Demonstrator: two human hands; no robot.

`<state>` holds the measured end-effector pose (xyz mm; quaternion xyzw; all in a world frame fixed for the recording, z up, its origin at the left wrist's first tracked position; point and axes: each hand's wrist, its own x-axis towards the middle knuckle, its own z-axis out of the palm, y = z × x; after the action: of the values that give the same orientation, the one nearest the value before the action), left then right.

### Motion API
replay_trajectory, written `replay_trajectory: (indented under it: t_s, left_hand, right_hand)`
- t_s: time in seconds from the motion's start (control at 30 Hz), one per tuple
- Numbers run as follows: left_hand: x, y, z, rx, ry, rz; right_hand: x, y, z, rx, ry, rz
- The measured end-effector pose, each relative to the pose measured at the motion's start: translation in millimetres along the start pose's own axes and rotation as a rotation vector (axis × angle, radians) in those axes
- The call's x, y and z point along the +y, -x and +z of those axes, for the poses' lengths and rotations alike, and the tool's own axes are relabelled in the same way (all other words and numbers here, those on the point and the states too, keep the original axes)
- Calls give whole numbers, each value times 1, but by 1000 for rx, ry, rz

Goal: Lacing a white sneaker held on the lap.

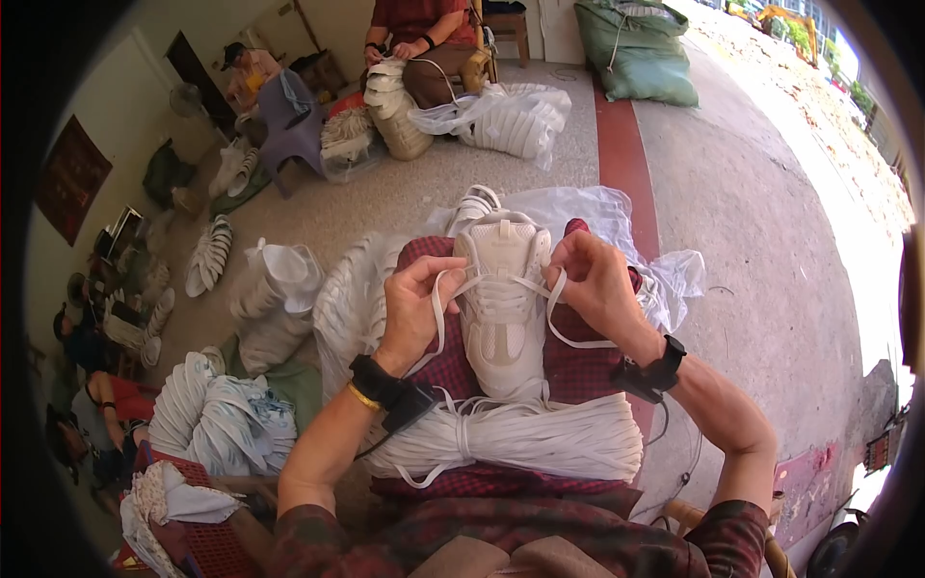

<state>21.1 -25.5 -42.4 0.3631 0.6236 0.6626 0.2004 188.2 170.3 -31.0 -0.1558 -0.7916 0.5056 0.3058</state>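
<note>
A white shoe upper lies on my lap over dark red checked cloth, its tongue end away from me and its toe toward me. White shoelace runs in rows across its middle. My left hand pinches one side of the shoelace beside the upper's left edge. On the other side, my right hand pinches the other lace end near the eyelets. Both lace ends hang in loops below my fingers. Closer to my body, a thick tied bundle of white shoelaces lies across my lap.
Stacked white uppers in clear plastic stand left of my knees. More stacks lie at the lower left by a red basket. Across the room, a seated person handles another stack. A green sack sits at the back right.
</note>
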Motion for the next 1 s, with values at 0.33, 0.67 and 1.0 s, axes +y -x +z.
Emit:
replay_trajectory:
  t_s: [0.33, 0.67, 1.0]
  left_hand:
    - [-1, 6, 1, 58, -27, 43]
    - [4, -3, -5, 18, -168, 108]
    - [42, -28, -2, -265, -653, 330]
  right_hand:
    - [-17, -14, 8, -152, 298, -228]
    - [-39, -30, -13, -430, 500, -394]
    - [-53, -60, -19, -657, 907, -902]
